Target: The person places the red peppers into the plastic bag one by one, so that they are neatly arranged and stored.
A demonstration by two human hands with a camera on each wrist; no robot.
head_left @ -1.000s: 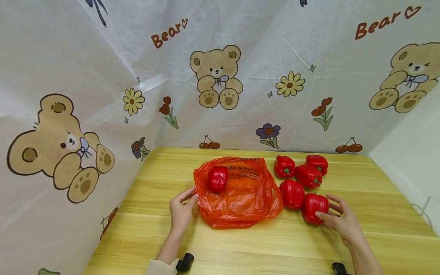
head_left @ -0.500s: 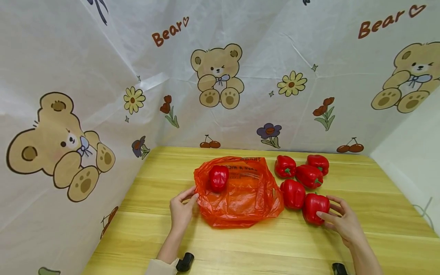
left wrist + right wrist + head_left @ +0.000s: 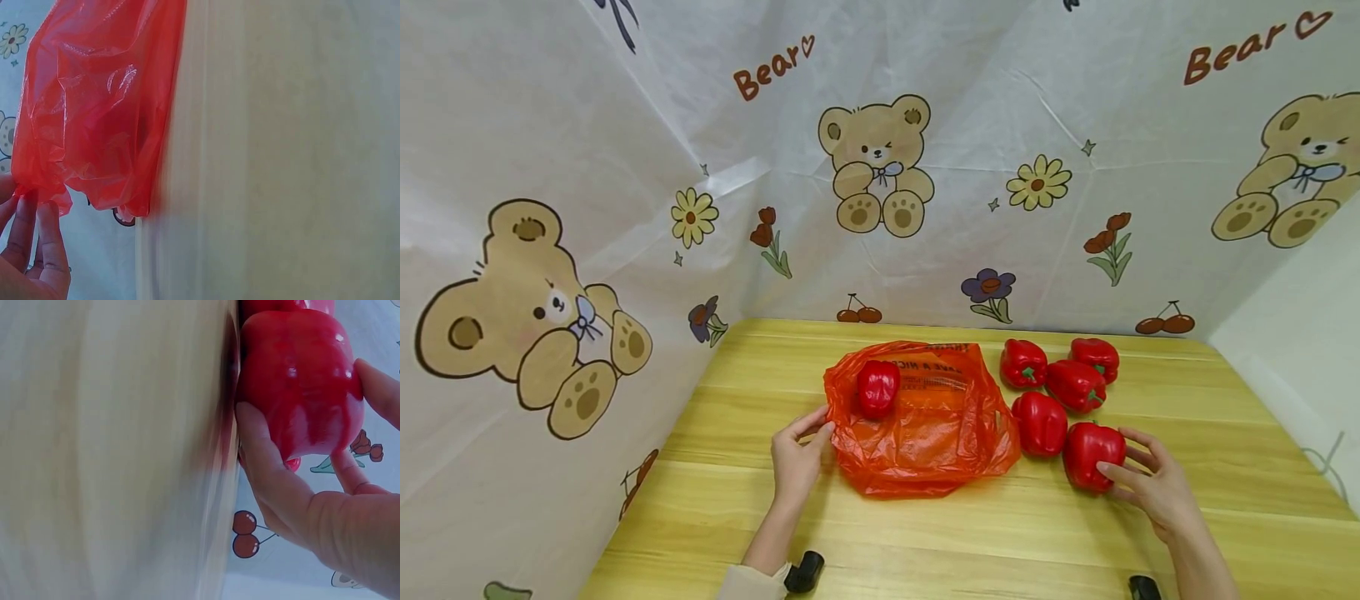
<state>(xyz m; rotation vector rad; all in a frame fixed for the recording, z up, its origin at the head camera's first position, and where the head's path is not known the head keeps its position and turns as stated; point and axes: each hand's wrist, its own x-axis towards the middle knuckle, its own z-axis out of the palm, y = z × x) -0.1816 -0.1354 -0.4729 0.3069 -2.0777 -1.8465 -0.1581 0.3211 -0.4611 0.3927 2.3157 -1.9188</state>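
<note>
An orange-red plastic bag [image 3: 917,450] lies spread with its mouth facing me in the head view, and a red bell pepper [image 3: 877,389] sits inside at its left. My left hand [image 3: 797,462] pinches the bag's left rim between thumb and fingers. In the left wrist view the fingertips [image 3: 25,206] meet the bag's thin film [image 3: 94,119]. To the right, my right hand [image 3: 1159,492] grips the nearest bell pepper [image 3: 1092,457] from its right side. The right wrist view has thumb and fingers around this pepper [image 3: 303,381], close to the tabletop.
Beside the gripped pepper stands another bell pepper [image 3: 1039,423], against the bag's right edge. Several more, such as a back one [image 3: 1093,358], cluster behind it. The wooden table [image 3: 955,550] ends at a bear-print cloth [image 3: 880,275] at the back and left.
My right hand and the pepper in it have shifted slightly to the right, a little away from the neighbouring pepper. The left hand and bag look the same.
</note>
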